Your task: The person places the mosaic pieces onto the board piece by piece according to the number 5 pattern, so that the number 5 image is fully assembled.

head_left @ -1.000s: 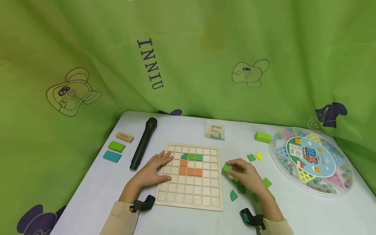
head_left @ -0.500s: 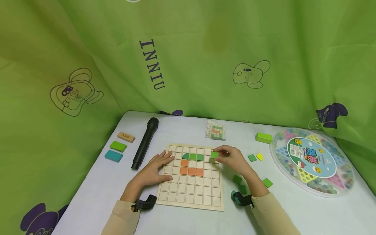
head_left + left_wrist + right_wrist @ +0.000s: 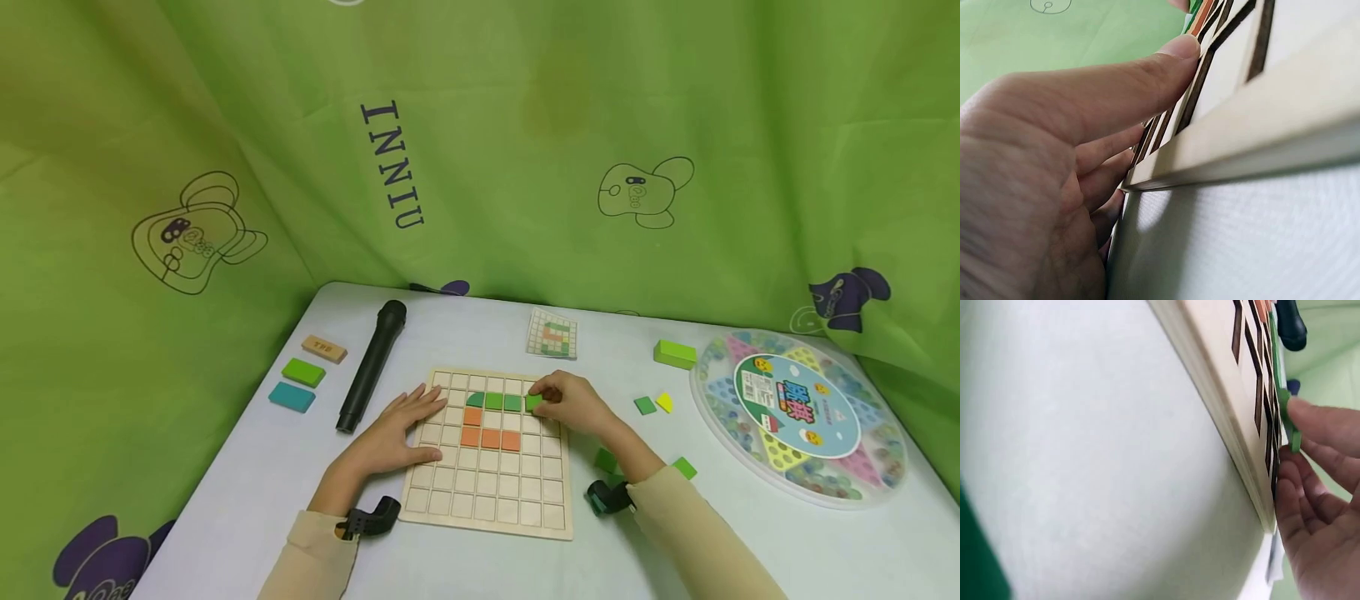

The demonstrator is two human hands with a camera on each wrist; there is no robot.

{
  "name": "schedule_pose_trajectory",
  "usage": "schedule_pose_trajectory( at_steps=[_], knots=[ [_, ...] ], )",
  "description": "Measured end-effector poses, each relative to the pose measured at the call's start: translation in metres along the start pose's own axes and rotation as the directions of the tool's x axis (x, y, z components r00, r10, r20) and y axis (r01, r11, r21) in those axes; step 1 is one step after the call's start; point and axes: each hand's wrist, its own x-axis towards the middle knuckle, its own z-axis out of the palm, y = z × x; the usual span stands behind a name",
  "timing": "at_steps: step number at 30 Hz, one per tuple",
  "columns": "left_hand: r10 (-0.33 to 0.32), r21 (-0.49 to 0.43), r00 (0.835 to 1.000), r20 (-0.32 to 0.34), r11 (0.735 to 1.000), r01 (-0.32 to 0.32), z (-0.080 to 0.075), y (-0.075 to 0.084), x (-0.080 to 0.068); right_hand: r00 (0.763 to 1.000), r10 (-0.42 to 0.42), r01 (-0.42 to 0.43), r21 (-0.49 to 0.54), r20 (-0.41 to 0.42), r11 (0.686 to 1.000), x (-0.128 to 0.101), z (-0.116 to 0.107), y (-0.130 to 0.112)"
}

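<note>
A wooden grid board (image 3: pixel 487 506) lies on the white table. My left hand (image 3: pixel 392 435) rests on its left edge, fingers spread; in the left wrist view the thumb touches the board's face. My right hand (image 3: pixel 573 404) pinches a green square tile (image 3: pixel 533 403) at the upper right of the grid, just right of the green row. The right wrist view has this tile (image 3: pixel 1286 415) between thumb and fingers, tilted against the board. On the grid sit a green quarter-round tile (image 3: pixel 476 400), two green squares (image 3: pixel 494 402) and several orange squares (image 3: pixel 491 439).
A pattern card (image 3: pixel 552 333) lies behind the board. Left are a black microphone (image 3: pixel 372 367) and coloured blocks (image 3: pixel 303 372). To the right are loose green tiles (image 3: pixel 684 468), a yellow piece (image 3: pixel 664 402), a green block (image 3: pixel 675 354) and a round marble game case (image 3: pixel 802 417).
My right hand has carried the green square tile left from beside the board onto the grid, lowering it next to the green row. The left hand has stayed on the board's edge.
</note>
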Motion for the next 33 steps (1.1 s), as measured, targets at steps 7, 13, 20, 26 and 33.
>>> schedule_pose_trajectory(
  at_steps=[7,13,20,26,33],
  knots=[
    [0.007,-0.001,1.0,-0.001,1.0,-0.007,0.0,0.0,0.0,1.0,-0.027,0.026,-0.059,-0.014,0.998,0.002,0.007,-0.002],
    [0.008,-0.008,1.0,0.003,1.0,-0.008,-0.001,0.0,0.0,1.0,-0.008,0.006,-0.067,-0.028,0.998,0.001,0.01,-0.003],
    [0.015,-0.006,1.0,-0.002,1.0,-0.015,0.0,0.001,0.002,0.999,-0.002,0.0,-0.062,-0.039,0.998,0.0,0.009,-0.002],
    [0.02,-0.005,1.0,-0.013,1.0,-0.02,-0.001,0.0,0.003,1.0,0.012,-0.013,-0.035,-0.029,0.999,0.0,0.007,0.0],
    [0.021,-0.013,1.0,-0.017,1.0,-0.021,0.001,0.0,-0.001,0.997,0.019,-0.012,0.09,-0.079,0.996,-0.018,-0.012,0.008]
  ],
)
